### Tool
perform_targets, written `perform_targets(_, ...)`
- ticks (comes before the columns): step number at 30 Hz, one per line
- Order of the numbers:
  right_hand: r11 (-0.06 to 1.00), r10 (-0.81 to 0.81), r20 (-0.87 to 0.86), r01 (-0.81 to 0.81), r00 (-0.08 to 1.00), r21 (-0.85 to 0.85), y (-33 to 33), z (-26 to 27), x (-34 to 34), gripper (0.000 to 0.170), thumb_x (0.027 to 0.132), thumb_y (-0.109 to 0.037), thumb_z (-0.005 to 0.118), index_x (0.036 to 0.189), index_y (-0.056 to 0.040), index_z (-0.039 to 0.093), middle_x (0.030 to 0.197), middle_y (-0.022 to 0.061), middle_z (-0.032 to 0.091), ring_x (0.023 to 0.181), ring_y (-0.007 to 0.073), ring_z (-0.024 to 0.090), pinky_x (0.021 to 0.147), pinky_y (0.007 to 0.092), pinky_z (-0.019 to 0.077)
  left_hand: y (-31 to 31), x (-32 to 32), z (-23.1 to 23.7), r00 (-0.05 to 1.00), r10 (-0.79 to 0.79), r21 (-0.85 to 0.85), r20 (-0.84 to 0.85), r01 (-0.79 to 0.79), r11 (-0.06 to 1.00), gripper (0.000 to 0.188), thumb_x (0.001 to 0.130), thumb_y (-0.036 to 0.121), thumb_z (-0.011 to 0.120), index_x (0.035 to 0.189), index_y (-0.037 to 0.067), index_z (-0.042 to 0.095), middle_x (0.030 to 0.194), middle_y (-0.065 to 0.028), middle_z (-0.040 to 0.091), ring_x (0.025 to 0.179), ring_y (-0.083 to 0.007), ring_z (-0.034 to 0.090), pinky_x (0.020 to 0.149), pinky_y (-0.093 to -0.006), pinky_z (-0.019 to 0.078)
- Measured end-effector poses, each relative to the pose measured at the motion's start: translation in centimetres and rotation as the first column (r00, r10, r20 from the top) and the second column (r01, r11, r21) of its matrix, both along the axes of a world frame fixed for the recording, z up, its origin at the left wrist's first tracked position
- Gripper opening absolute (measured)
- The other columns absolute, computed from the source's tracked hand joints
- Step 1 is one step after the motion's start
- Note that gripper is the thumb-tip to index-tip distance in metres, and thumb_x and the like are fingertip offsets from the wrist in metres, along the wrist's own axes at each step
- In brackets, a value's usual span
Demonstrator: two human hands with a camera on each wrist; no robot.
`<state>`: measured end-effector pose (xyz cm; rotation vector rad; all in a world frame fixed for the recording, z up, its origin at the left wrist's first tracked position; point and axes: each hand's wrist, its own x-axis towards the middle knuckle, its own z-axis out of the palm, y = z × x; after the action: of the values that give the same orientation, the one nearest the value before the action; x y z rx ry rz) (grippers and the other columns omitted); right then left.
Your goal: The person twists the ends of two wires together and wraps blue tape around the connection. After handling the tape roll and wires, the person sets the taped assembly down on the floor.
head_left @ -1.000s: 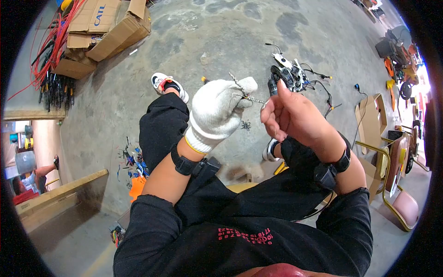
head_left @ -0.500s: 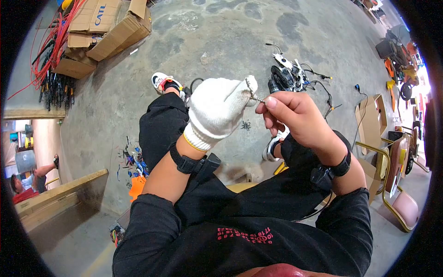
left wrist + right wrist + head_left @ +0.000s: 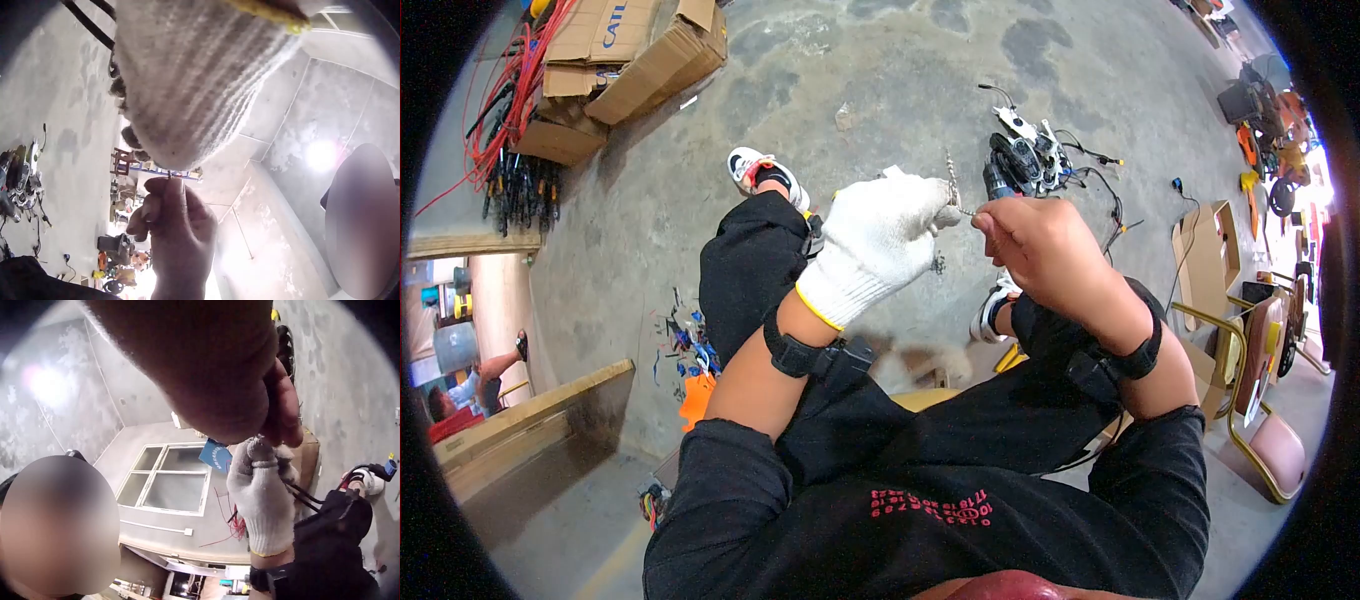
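Strand links left hand and right hand; box apparently reads "CATL".

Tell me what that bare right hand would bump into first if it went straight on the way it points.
Probably the gloved left hand, just across the short stretch of twisted strand between them; depth is hard to judge.

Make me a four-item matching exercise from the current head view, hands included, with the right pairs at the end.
Column one
1. Left hand
2. Right hand
3. Strand
4. Chair

Column two
A. thin and twisted
B. bare
C. pink-seated, at the lower right of the view
D. white, gloved

Right pairs: 1-D, 2-B, 3-A, 4-C
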<state>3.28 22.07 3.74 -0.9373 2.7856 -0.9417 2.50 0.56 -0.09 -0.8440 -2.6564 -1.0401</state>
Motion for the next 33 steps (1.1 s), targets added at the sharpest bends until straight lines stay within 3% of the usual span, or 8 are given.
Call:
perform_targets(10, 0.954, 0.132, -0.189, -0.072, 0.973, 0.292, 0.1, 0.1, -0.2, 0.014, 0.094, -0.016, 0.062, 0.097, -0.0024, 0.064, 0.072, 0.0125, 0.062, 0.063, 0.0302, 0.063, 0.058, 0.0394, 0.0514, 0.0, -0.2, -1.3, 0.855, -0.066, 0.21, 0.514, -0.051, 0.976, 0.012, 0.092, 0.013, 0.061, 0.097, 0.006, 0.07, 0.081, -0.0119, 0.068, 0.073, -0.0235, 0.064, 0.068, -0.0327, 0.0504)
perform_targets(14, 0.968, -0.159, 0.403, 0.223, 0.901, -0.117, 0.4, 2.0, -1.5, 0.031, 0.103, -0.025, 0.053, 0.114, 0.0015, 0.066, 0.094, 0.0127, 0.072, 0.085, 0.024, 0.069, 0.079, 0.0365, 0.0533, -0.3, -0.2, -0.2, 0.723, -0.199, 0.467, 0.661, -0.189, 0.864, 0.01, 0.092, 0.011, 0.063, 0.094, 0.004, 0.07, 0.085, -0.0102, 0.07, 0.079, -0.0197, 0.064, 0.075, -0.0308, 0.0508)
perform_targets(19, 0.942, 0.015, 0.339, 0.1, 0.941, -0.319, -0.1, 0.6, -2.2, 0.044, 0.1, -0.012, 0.056, 0.141, 0.0014, 0.046, 0.127, 0.0186, 0.064, 0.12, 0.0267, 0.061, 0.102, 0.0371, 0.0469, -1.1, -0.9, -1.0, 0.749, -0.404, 0.729, 0.526, -0.153, 0.667, 0.039, 0.093, 0.039, 0.068, 0.102, 0.001, 0.07, 0.108, -0.0039, 0.066, 0.096, -0.0111, 0.062, 0.084, -0.0261, 0.0502)
perform_targets(23, 0.932, 0.106, 0.246, -0.01, 0.964, -0.362, -1.6, -0.6, -1.7, 0.058, 0.099, -0.005, 0.053, 0.152, -0.0027, 0.029, 0.128, 0.0184, 0.063, 0.118, 0.0252, 0.061, 0.101, 0.0361, 0.0466, -1.2, -1.2, -0.4, 0.848, -0.426, 0.746, 0.314, 0.057, 0.664, 0.031, 0.093, 0.031, 0.071, 0.1, 0.001, 0.073, 0.132, -0.0087, 0.05, 0.106, -0.0158, 0.06, 0.088, -0.0301, 0.0517)
perform_targets(25, 0.765, 0.286, 0.532, 0.145, 0.797, -0.628, -2.1, -0.3, -2.1, 0.065, 0.098, -0.001, 0.053, 0.155, -0.0034, 0.022, 0.123, 0.0157, 0.064, 0.114, 0.0197, 0.06, 0.099, 0.0339, 0.0471, -1.1, -1.4, 0.6, 0.864, -0.445, 0.832, 0.235, 0.058, 0.552, 0.041, 0.091, 0.04, 0.071, 0.1, 0.0, 0.074, 0.133, -0.0076, 0.05, 0.105, -0.0152, 0.06, 0.087, -0.0297, 0.0513)
perform_targets(26, 0.814, 0.267, 0.495, 0.081, 0.827, -0.576, -2.0, -0.5, -2.6, 0.07, 0.098, 0.001, 0.053, 0.157, -0.0047, 0.015, 0.118, 0.0131, 0.064, 0.108, 0.0157, 0.059, 0.096, 0.0316, 0.0473, -0.9, -1.4, 0.9, 0.881, -0.399, 0.814, 0.255, 0.027, 0.58, 0.048, 0.088, 0.051, 0.07, 0.095, 0.003, 0.076, 0.136, -0.0112, 0.053, 0.13, -0.0247, 0.045, 0.108, -0.043, 0.0365)
perform_targets(29, 0.798, 0.284, 0.264, -0.074, 0.922, -0.597, -3.1, -1.3, -3.4, 0.048, 0.099, -0.014, 0.062, 0.141, -0.0015, 0.044, 0.113, 0.0078, 0.064, 0.105, 0.014, 0.057, 0.094, 0.0323, 0.0463, -1.1, -2.5, 0.9, 0.877, -0.427, 0.775, 0.219, 0.11, 0.623, 0.047, 0.084, 0.05, 0.074, 0.095, 0.004, 0.077, 0.137, -0.0132, 0.054, 0.129, -0.0269, 0.047, 0.107, -0.0421, 0.0376)
perform_targets(33, 0.652, 0.579, 0.366, -0.145, 0.728, -0.744, -2.9, -1.8, -4.9, 0.034, 0.101, -0.037, 0.059, 0.109, -0.0036, 0.058, 0.091, 0.0025, 0.062, 0.087, 0.0128, 0.058, 0.08, 0.0303, 0.0496, -0.6, -2.9, 2.2, 0.802, -0.518, 0.853, 0.298, 0.021, 0.522, 0.047, 0.085, 0.05, 0.074, 0.097, 0.004, 0.077, 0.127, -0.0097, 0.06, 0.128, -0.0217, 0.047, 0.101, -0.0367, 0.0438)
